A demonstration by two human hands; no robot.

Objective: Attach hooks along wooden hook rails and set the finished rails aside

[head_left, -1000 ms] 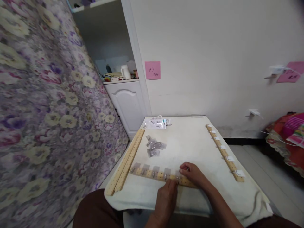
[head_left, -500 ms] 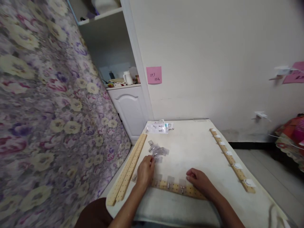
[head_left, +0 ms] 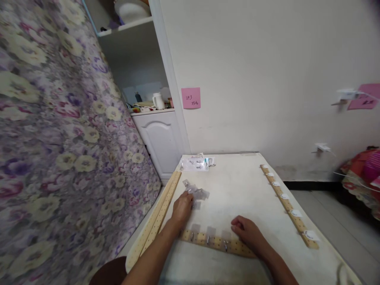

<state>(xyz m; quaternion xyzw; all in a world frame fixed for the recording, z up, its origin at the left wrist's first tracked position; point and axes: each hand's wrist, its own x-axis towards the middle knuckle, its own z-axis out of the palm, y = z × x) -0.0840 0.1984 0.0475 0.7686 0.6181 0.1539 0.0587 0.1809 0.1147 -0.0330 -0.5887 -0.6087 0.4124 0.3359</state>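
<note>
My left hand (head_left: 181, 208) reaches over the white table (head_left: 237, 186) to a small pile of clear adhesive hooks (head_left: 198, 192). Its fingers curl onto the near edge of the pile; whether they grip a piece is hidden. My right hand (head_left: 248, 234) rests with bent fingers on the right part of a perforated wooden strip (head_left: 213, 242) lying across the near side of the table. Several clear hooks are stuck along that strip.
Two more wooden strips (head_left: 157, 221) lie along the table's left edge. Another strip (head_left: 286, 204) with white hooks lies at the right. A hook package (head_left: 195, 163) sits at the far edge. A flowered mattress (head_left: 59, 150) stands left, a white cabinet (head_left: 160, 134) behind.
My left hand left the near strip and moved up and left to the hook pile. My right hand stayed on the strip. The camera tilted slightly.
</note>
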